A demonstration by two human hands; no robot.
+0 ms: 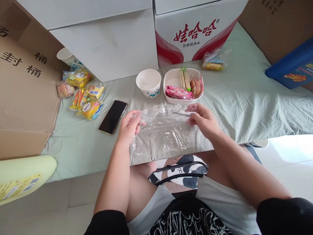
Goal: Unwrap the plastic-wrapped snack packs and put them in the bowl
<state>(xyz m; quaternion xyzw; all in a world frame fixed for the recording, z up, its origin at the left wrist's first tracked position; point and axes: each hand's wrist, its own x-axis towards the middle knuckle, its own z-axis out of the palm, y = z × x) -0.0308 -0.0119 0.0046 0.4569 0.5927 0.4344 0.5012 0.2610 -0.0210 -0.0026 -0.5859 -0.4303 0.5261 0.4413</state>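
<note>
At the far left a large brown cardboard box with black printed characters (24, 85) stands against the pale green cloth-covered tabletop (244, 107), and below it a light green padded object with a yellow label (22, 179) pokes into view. Beside the box, a white paper cup with a blue pattern (66, 57) sits near a loose heap of small yellow and orange wrapped snack packets (83, 93). Just right of the heap a black smartphone (113, 116) lies face up, screen dark.

The left hand (129, 127) comes next, its grip narrow, with thumb and fingertips pinching the left edge of a clear crinkled plastic bag (161, 133). The bag lies spread flat on the tabletop in front of the person, between the two hands, its near edge hanging just over the tabletop's front edge. Behind it stand a white round paper bowl with a teal pattern (148, 83) and, touching distance to its right, a white squarish dish (171, 80) holding pink wrapped snacks (178, 93) and thin stick packets (185, 78).

The right hand (202, 119) pinches the bag's upper right edge, grip likewise narrow and closed on the plastic. Farther back, plain white cartons (110, 42) and a white carton with red Chinese lettering (195, 32) line the rear, with a clear packet of yellow snacks (214, 61) lying near its base. At the far right a blue box (293, 67) leans against a brown carton (276, 23).
</note>
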